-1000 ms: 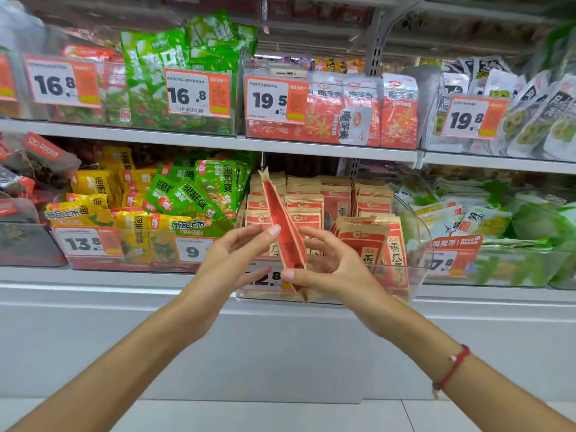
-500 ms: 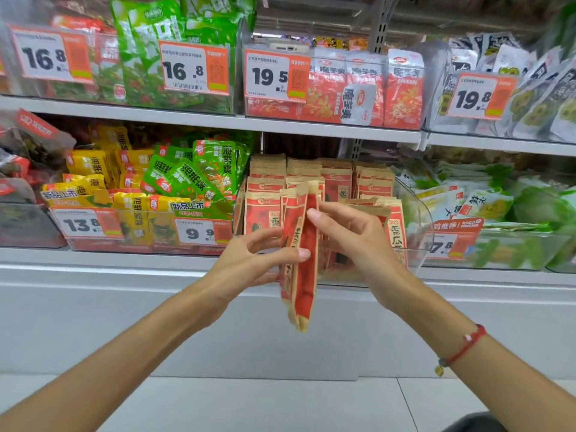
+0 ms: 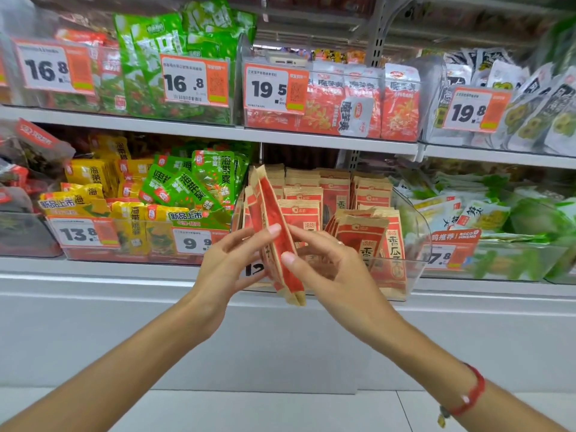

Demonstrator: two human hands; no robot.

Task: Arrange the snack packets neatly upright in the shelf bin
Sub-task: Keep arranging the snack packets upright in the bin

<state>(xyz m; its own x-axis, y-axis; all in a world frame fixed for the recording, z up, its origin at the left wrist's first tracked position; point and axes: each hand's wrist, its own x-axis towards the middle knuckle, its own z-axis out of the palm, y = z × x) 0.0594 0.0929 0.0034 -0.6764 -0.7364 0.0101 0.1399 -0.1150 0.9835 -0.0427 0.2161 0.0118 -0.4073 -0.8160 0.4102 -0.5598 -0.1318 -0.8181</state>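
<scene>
Holding a thin stack of red-and-tan snack packets (image 3: 274, 232) edge-on between them, both hands meet in front of the clear shelf bin (image 3: 414, 241). The left hand (image 3: 230, 263) presses the stack from 9 o'clock with mostly straight fingers, one fingertip laid on the red face. The right hand (image 3: 330, 263) comes in from 3 o'clock, its thumb bent against the near face and its fingers behind (how far they curl cannot be told). The stack leans, top toward 11 o'clock and bottom toward 5 o'clock, its lower end hanging below the bin's front edge. Inside the bin, more matching packets (image 3: 339, 194) stand upright in rows toward 12 o'clock, and a few lean forward at the right. A red cord bracelet (image 3: 470, 391) circles the right wrist. Green packets (image 3: 199, 182) fill the neighbouring bin at 10 o'clock.
</scene>
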